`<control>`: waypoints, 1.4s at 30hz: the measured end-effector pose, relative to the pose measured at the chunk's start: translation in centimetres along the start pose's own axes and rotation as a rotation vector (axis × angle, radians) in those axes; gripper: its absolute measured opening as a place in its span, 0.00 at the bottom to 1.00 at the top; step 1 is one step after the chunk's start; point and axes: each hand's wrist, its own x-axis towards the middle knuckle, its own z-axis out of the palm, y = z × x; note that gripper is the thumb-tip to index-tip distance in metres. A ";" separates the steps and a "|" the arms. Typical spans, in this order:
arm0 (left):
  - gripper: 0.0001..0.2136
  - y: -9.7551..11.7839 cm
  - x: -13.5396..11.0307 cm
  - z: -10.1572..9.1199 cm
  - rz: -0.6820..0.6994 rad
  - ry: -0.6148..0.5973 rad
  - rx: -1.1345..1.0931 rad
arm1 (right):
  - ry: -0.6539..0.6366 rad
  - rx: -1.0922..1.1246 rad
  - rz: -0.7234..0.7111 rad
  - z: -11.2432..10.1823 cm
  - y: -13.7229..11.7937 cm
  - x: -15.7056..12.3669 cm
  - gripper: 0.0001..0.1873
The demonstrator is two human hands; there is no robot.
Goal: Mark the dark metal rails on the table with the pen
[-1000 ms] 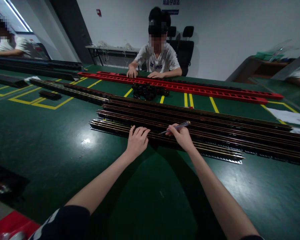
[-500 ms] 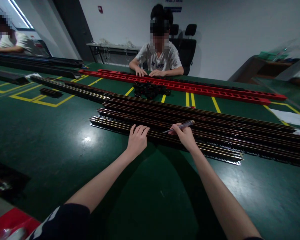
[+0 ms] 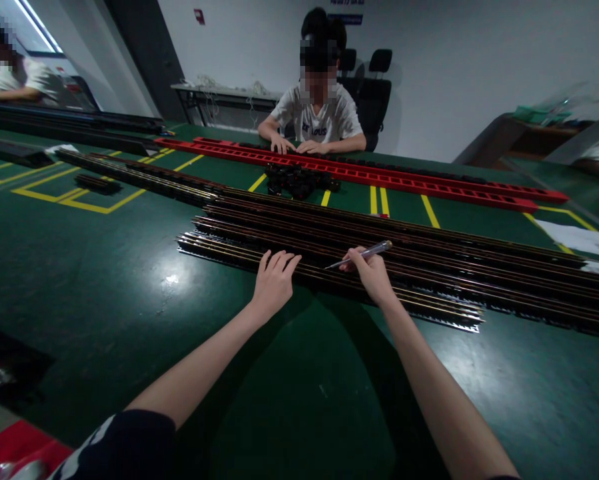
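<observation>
Long dark strips with gold-coloured edges (image 3: 429, 267) lie side by side in a wide bundle across the green table. On the near strips rests my left hand (image 3: 275, 281), its fingers spread and lying over them, gripping nothing. My right hand (image 3: 372, 273) pinches a small screwdriver (image 3: 377, 249) with a translucent handle and a thin metal shaft. The shaft slants down to the left, and its tip is at the near strips, a little right of my left fingers. Whether the tip touches a strip, I cannot tell.
Beyond the strips are a heap of small black parts (image 3: 302, 180) and long red slotted rails (image 3: 379, 175). A person in a white shirt (image 3: 324, 120) sits opposite, hands at the rails. Another sits far left. White paper (image 3: 579, 238) lies at right; a short dark bundle (image 3: 98, 184) at left.
The view has shifted very slightly. Both hands stay nearly in place, with the screwdriver still in my right hand and my left fingers on the strips.
</observation>
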 end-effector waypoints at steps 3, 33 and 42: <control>0.21 0.1 0.0 0.0 0.002 -0.002 0.005 | -0.014 0.015 -0.007 0.1 -0.1 -0.1 0.25; 0.15 -0.2 0.3 0.4 0.067 -0.035 -0.014 | -0.048 -0.055 -0.048 0.3 -0.1 -0.4 0.22; 0.15 0.1 0.3 0.3 0.044 -0.001 0.020 | -0.072 -0.076 -0.050 0.4 -0.1 -0.3 0.22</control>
